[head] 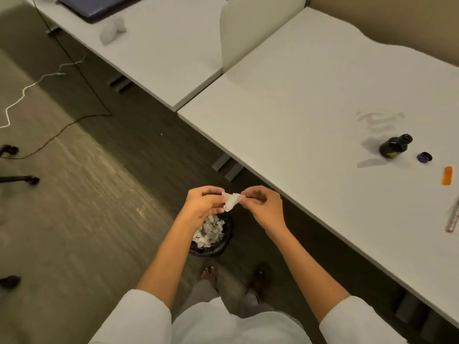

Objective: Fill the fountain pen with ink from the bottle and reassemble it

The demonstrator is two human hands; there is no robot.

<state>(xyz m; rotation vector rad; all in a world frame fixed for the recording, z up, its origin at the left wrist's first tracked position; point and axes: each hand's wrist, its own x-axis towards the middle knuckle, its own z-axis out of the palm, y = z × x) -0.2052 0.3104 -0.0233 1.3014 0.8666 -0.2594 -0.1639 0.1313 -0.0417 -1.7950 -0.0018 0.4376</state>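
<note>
Ink bottle (pixel 395 146) stands uncapped on the white tabletop (pixel 310 100) far off to my right, its dark cap (pixel 424 157) lying just beside it. Nearer the edge of the view sits a small orange piece (pixel 447 176), and below that a slim, pale pen part (pixel 453 218) lies lengthwise on the same tabletop, partly cut off by the frame; I cannot tell which section of the fountain pen it is.

Both my hands are away from all of that, held out over the floor in front of me. My left hand (pixel 202 203) and my right hand (pixel 260 203) each pinch one side of a small scrap of white tissue (pixel 231 201) between thumb and fingertips, the scrap stretched between them. Directly beneath it stands a black waste bin (pixel 218 247) full of crumpled white tissues marked with dark stains.

My bare feet (pixel 210 273) show below the bin, on grey wood-look flooring. On the neighbouring tabletop lie a dark laptop (pixel 99 7) and a crumpled white wad (pixel 113 31), and a white cable (pixel 37 83) and a black one trail across the floor.
</note>
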